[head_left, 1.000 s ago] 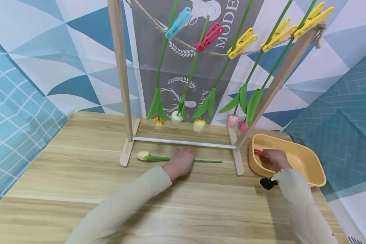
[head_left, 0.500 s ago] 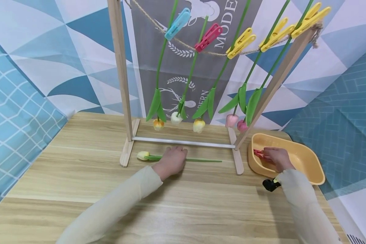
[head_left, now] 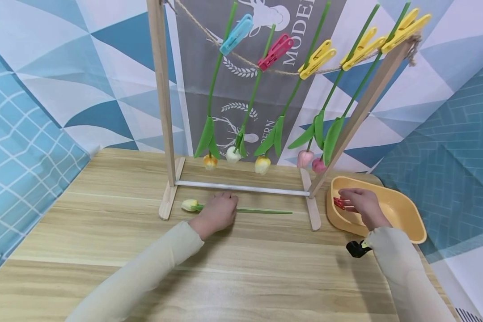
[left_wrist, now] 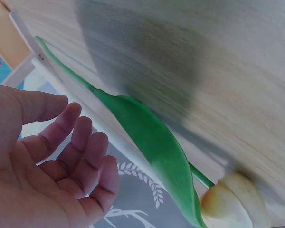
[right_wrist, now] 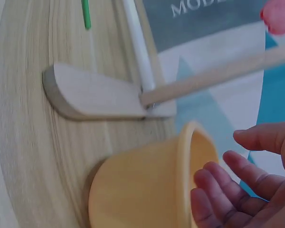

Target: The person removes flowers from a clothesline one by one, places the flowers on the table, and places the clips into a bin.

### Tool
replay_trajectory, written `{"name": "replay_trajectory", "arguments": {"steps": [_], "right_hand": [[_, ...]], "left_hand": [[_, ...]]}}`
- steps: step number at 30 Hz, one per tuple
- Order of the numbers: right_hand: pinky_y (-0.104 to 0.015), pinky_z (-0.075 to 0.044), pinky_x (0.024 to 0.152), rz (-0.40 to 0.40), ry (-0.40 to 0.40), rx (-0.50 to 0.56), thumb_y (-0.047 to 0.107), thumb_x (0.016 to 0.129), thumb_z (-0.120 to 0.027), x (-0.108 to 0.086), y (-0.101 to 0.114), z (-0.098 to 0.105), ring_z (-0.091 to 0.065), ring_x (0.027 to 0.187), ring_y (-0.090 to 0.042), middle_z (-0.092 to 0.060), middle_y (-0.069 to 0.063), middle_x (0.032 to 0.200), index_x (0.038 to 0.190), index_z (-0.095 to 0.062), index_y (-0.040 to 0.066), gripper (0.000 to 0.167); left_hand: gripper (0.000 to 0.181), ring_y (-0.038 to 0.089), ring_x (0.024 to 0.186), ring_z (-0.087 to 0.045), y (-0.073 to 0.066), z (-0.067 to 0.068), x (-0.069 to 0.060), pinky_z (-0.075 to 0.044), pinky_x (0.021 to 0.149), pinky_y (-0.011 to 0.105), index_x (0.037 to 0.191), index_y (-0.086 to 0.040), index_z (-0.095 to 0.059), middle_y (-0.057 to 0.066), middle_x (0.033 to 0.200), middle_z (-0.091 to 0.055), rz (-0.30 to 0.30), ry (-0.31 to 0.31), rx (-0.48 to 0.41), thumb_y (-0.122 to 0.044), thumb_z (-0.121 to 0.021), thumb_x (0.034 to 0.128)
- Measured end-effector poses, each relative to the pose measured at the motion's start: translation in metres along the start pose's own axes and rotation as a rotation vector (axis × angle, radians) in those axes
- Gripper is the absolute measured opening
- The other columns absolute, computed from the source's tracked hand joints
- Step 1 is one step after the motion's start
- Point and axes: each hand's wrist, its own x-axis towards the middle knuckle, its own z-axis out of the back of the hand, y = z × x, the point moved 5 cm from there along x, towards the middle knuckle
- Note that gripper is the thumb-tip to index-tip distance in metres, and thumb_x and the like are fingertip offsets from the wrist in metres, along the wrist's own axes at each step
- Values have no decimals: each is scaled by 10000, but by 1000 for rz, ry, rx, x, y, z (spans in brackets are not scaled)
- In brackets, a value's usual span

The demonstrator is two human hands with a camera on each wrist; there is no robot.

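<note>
While the Tulip (left_wrist: 137,123) Lies by the Rack (head_left: 163,94), Plan a Stem Grip

While the tulip rests flat on the table (head_left: 265,268), just in front of the rack's crossbar (head_left: 242,188), its pale yellow bloom (head_left: 190,205) points toward the rack's left foot (head_left: 167,203). The bare stem (head_left: 265,211) runs toward the right foot (head_left: 314,214).

Handling: the tulip appears artificial. Expect a light load and a fairly stiff stem that may flex or roll; its surface looks smooth, so slight slipping is possible. Pinch the bare length between the leaf (left_wrist: 161,152) and the stem end. Avoid lifting by the bloom, probably soft and easily dented, or by the leaf, likely to bend.

Hands: the left hand (head_left: 218,211) is over the tulip, fingers loosely curved, grasping nothing. The right hand (head_left: 364,205) is at the tub (right_wrist: 133,190), right of the rack, fingers relaxed and apparently unloaded. A red clip (head_left: 339,203) lies inside, beside the fingertips; contact cannot be told.
</note>
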Motion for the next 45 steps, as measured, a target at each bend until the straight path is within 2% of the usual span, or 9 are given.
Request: {"name": "replay_trajectory", "arguments": {"steps": [5, 9, 13, 17, 22, 27, 35, 41, 45], "right_hand": [[-312, -529, 846, 42, -42, -3, 407, 961, -447, -6, 17, -7, -625, 911, -112, -485, -234, 1309, 1339, -452, -32, 579], [-209, -528, 754, 53, -65, 9, 414, 955, -466, -12, 30, -14, -602, 875, -98, -498, -218, 1293, 1331, -469, -8, 565], [-210, -530, 743, 75, -90, 44, 412, 939, -507, -19, 42, -18, -602, 824, -58, -624, -8, 1032, 1311, -487, 0, 555], [-241, -535, 762, 97, -85, 71, 391, 928, -539, -22, 49, -24, -591, 742, 6, -584, 162, 848, 1290, -502, -13, 544], [-193, -514, 712, 133, -68, 60, 370, 925, -554, -27, 62, -36, -613, 760, -13, -614, 75, 939, 1268, -523, -20, 520], [-187, -515, 716, 177, -19, 49, 385, 918, -565, -33, 76, -49, -617, 771, -28, -614, -62, 1058, 1259, -529, -25, 535], [-229, -533, 743, 201, 45, 61, 346, 904, -600, -39, 97, -64, -611, 752, -32, -643, 29, 895, 1207, -554, -28, 484], [-263, -525, 776, 213, 65, 21, 351, 903, -603, -46, 106, -70, -626, 801, -78, -647, -103, 1024, 1186, -577, 6, 447], [-273, -520, 796, 214, 81, 15, 396, 890, -610, -50, 113, -74, -628, 827, -93, -635, -106, 1072, 1189, -582, 42, 465]], "left_hand": [[127, 304, 944, -589, 7, 5, -5, -466, 853, 492, 884, -50, -601, 121, 923, -602, 10, -39, -15, -117, -499, 919], [134, 284, 870, -592, 14, 12, -11, -481, 763, 469, 823, -70, -586, 98, 859, -595, 26, -88, -24, -126, -510, 919], [149, 254, 800, -578, 23, 20, -16, -489, 680, 449, 783, -84, -565, 82, 822, -579, 37, -136, -17, -135, -525, 917], [131, 216, 737, -543, 32, 28, -22, -479, 635, 400, 790, -80, -576, 60, 775, -551, 40, -169, -27, -128, -541, 906], [99, 224, 729, -534, 42, 41, -31, -467, 656, 377, 857, -48, -612, 64, 781, -556, 88, -202, -99, -120, -555, 893], [168, 248, 765, -544, 51, 47, -37, -461, 707, 399, 971, -22, -614, 75, 808, -557, 143, -217, -155, -163, -543, 915], [213, 248, 811, -562, 60, 50, -46, -477, 716, 400, 1017, -5, -597, 116, 883, -580, 177, -228, -217, -191, -540, 929], [252, 257, 857, -554, 65, 59, -51, -469, 742, 399, 1071, 16, -555, 140, 939, -584, 211, -246, -328, -199, -497, 951], [247, 251, 846, -544, 68, 67, -55, -460, 743, 380, 1080, 11, -536, 136, 950, -577, 225, -269, -390, -197, -481, 960]]}}
